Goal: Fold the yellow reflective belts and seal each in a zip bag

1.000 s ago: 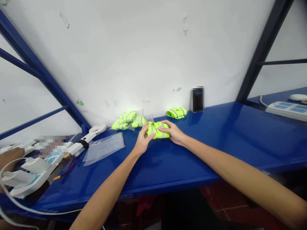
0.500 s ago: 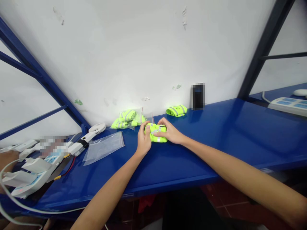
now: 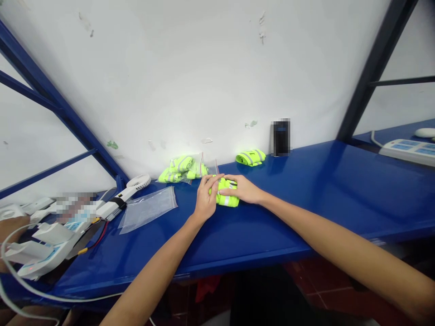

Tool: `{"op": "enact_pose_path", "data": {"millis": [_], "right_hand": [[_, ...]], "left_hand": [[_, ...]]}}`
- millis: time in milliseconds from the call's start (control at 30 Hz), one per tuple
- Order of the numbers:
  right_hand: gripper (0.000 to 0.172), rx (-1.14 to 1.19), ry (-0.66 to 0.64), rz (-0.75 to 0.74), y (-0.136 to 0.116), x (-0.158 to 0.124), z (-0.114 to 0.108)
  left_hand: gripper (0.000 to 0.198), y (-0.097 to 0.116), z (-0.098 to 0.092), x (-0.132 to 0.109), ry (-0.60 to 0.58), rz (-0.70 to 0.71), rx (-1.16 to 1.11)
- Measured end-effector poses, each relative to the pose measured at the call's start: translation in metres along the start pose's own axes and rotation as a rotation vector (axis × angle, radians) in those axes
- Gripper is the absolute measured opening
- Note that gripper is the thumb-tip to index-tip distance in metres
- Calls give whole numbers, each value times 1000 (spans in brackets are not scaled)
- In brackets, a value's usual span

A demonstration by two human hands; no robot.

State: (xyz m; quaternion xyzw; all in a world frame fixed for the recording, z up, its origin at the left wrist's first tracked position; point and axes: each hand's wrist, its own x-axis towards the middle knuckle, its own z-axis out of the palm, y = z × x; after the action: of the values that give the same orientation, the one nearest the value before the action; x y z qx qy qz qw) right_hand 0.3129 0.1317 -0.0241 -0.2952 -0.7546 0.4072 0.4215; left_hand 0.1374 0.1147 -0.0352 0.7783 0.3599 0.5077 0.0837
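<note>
A folded neon-yellow reflective vest point(image 3: 229, 200) with grey bands lies on the blue table between my hands. My left hand point(image 3: 206, 197) closes on its left end, fingers over the top edge. From the right, my right hand point(image 3: 244, 189) grips the other end, thumb across the front and fingers behind. Beyond them, a rolled reflective vest point(image 3: 250, 157) rests by the wall. Several neon-yellow bundles in clear bags point(image 3: 181, 169) are heaped behind my left hand. Flat clear zip bags point(image 3: 148, 209) lie to the left.
A white handheld fan point(image 3: 138, 182) and a white power strip point(image 3: 50, 253) with chargers and cables occupy the table's left end. Another person's arm point(image 3: 12, 228) shows at the far left edge. A dark blurred object point(image 3: 281, 138) stands against the wall. Another power strip point(image 3: 411, 150) sits far right.
The held vest has shifted slightly right and toward me. My left fingers have moved from its left side to reach across its top. My right hand keeps its grip.
</note>
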Motion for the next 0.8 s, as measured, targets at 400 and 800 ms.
{"op": "enact_pose_path", "data": {"millis": [400,800], "right_hand": [[51,-24,-136,33,-6,-1,-11],[37,58,87,109,1,1,-12]], "left_hand": [[36,3,-2,-4,-136,46,76],[41,-25,-45,17,104,-89,565]]}}
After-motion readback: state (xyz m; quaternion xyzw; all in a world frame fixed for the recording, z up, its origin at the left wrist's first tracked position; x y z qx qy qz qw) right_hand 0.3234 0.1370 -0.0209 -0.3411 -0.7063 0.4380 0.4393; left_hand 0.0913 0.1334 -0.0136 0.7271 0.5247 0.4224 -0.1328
